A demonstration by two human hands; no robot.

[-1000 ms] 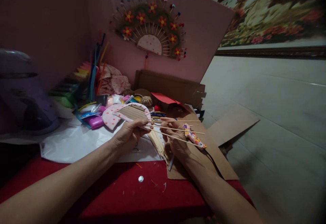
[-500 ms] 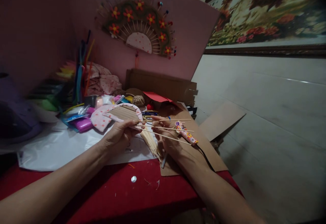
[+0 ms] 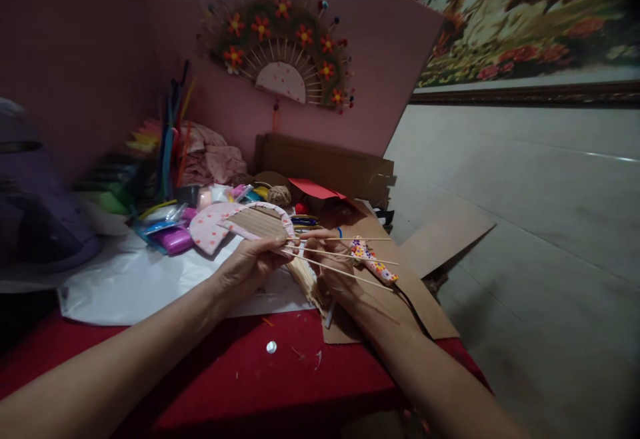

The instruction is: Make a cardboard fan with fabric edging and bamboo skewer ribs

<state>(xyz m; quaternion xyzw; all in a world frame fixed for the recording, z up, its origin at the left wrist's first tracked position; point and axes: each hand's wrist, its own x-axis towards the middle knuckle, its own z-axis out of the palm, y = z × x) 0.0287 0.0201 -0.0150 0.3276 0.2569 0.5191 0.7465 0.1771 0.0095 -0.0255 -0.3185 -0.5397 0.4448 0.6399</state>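
My left hand (image 3: 255,259) pinches the lower corner of a half-round cardboard piece (image 3: 255,222), its rim wrapped in white cloth with red dots. From its right edge three thin wooden sticks (image 3: 350,252) fan out to the right. My right hand (image 3: 333,259) is beside that edge, behind the sticks, with its fingers bent together. Another slim stick (image 3: 383,310) seems to run through it, its tail pointing down along the wrist. A bundle of sticks (image 3: 304,279) lies beneath my hands. A dotted cloth piece (image 3: 210,229) is behind the cardboard.
A glue gun in flowered cloth (image 3: 375,262) lies on a cardboard sheet (image 3: 420,306) at right. Colourful packets (image 3: 173,232), a twine ball (image 3: 279,195) and red paper (image 3: 315,188) are behind. A decorated fan (image 3: 280,46) hangs on the pink board. Red cloth (image 3: 210,372) covers the table.
My right fingers have come closer to the cardboard's edge, and a stick's tail now shows below that wrist. My left hand keeps its grip. The whole view has shifted slightly.
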